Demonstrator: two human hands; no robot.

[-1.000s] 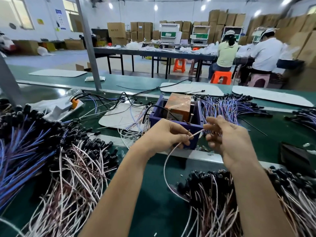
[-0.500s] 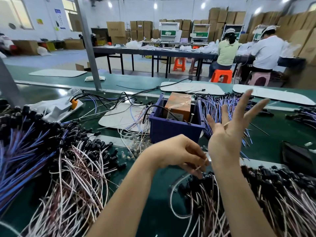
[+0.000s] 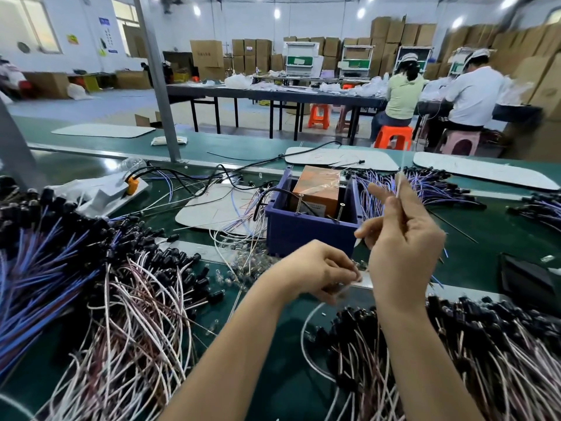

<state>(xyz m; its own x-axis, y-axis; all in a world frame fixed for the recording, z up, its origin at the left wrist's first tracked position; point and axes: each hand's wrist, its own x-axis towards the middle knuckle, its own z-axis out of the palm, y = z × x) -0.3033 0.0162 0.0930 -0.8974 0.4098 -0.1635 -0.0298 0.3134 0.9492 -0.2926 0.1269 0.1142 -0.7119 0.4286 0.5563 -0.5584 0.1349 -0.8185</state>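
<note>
the right hand (image 3: 400,238), raised, pinches a thin white wire (image 3: 399,180) that stands upright above its fingers. the left hand (image 3: 312,270), lower and just beside it, grips the same wire's lower stretch, in front of the blue plastic bin (image 3: 303,235) on the green bench (image 3: 279,384).

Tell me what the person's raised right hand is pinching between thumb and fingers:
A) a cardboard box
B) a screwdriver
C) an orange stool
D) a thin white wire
D: the right hand pinches a thin white wire whose free end points upward, just in front of the blue bin.
</note>
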